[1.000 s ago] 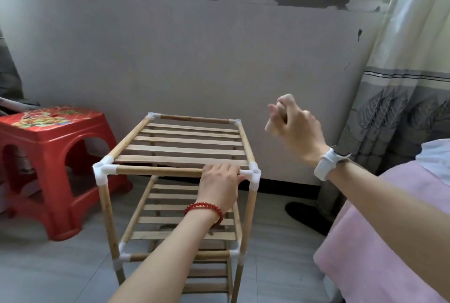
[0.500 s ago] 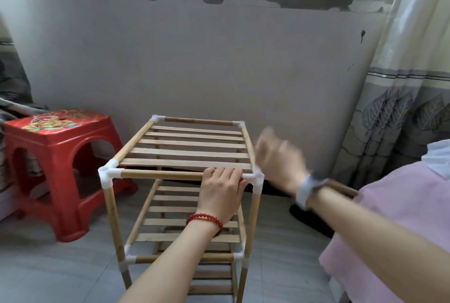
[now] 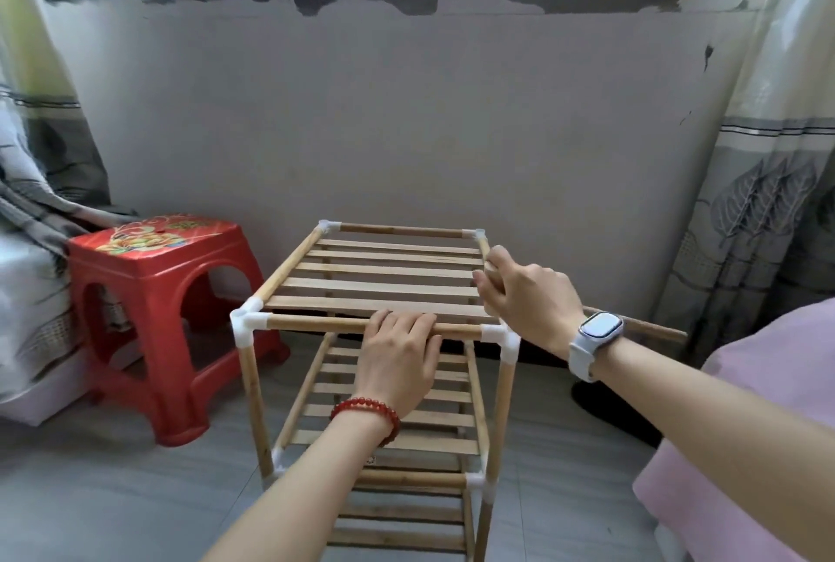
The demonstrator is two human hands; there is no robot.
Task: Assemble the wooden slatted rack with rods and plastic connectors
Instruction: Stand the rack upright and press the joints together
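Wooden rack (image 3: 388, 286) stands on the grey tile floor (image 3: 113, 494) right in front of the person, several slatted tiers tall, with white plastic connectors (image 3: 246, 322) at the corners. Closest in, the left hand (image 3: 400, 358), red bead bracelet (image 3: 366, 410) on its wrist, lies palm down over the front top rod (image 3: 316, 323), fingers curled over it just left of the front right connector (image 3: 501, 338). So that hand is wrapped loosely round the rod, not clenched.

A bit further out and to the right of it, the right hand (image 3: 528, 295), with a white smartwatch (image 3: 596, 335) on the wrist, sits at the right edge of the top shelf. Its fingers are closed, and a loose wooden rod (image 3: 650, 329) sticks out past the wrist toward the right, so it seems to be gripped in there, though the hand hides the actual grip.

Left of the left hand there's a red plastic stool (image 3: 153, 290) on the floor. Beyond both hands is the plain wall (image 3: 406, 119) under a window, with a patterned curtain (image 3: 768, 200) far right. Pink fabric (image 3: 745, 448) fills the near right corner.
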